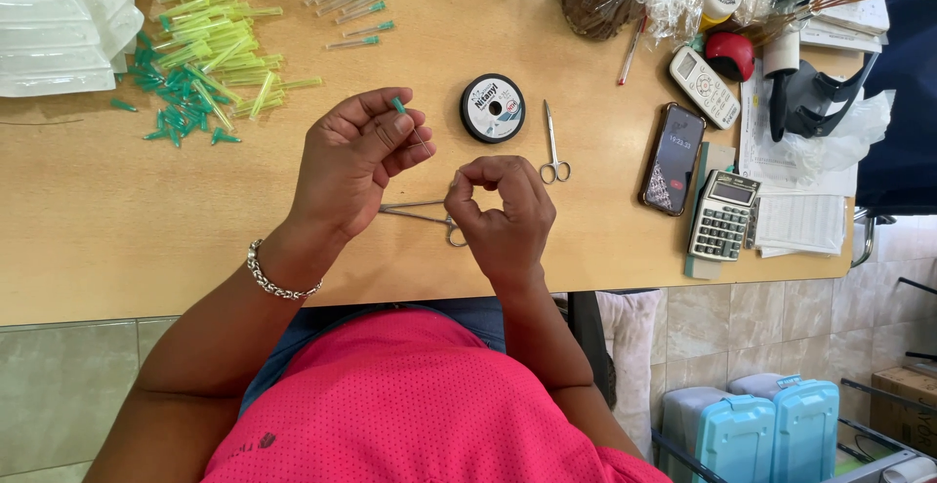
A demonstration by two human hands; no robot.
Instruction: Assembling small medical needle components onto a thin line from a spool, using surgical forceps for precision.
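Green plastic marks the hub of a small needle (398, 106) that the left hand (356, 159) is pinching between thumb and forefinger, with the fine metal shaft pointing down toward the right hand. The needle is sitting just left of a round black-and-white thread spool (493, 108), which serves as the landmark here. The right hand (503, 212) is curling below the spool, its thumb and fingertips pressed together as if pinching something very fine; whether a thread is between them is too thin to tell. Under both hands, below and slightly left of the spool, metal forceps (422, 214) are lying flat on the wooden table (117, 229). Just right of the spool, small silver scissors (554, 147) are resting with the loops toward the person. Farther right of the spool, a dark phone (673, 159) is lying face up, and beyond it a grey calculator (723, 216) is sitting on some papers. Well left of the spool, a heap of green and yellow-green capped needles (207, 59) is spreading across the table, with a few loose ones (351, 10) up and left of the spool. A silver bracelet (274, 279) is circling the left wrist.
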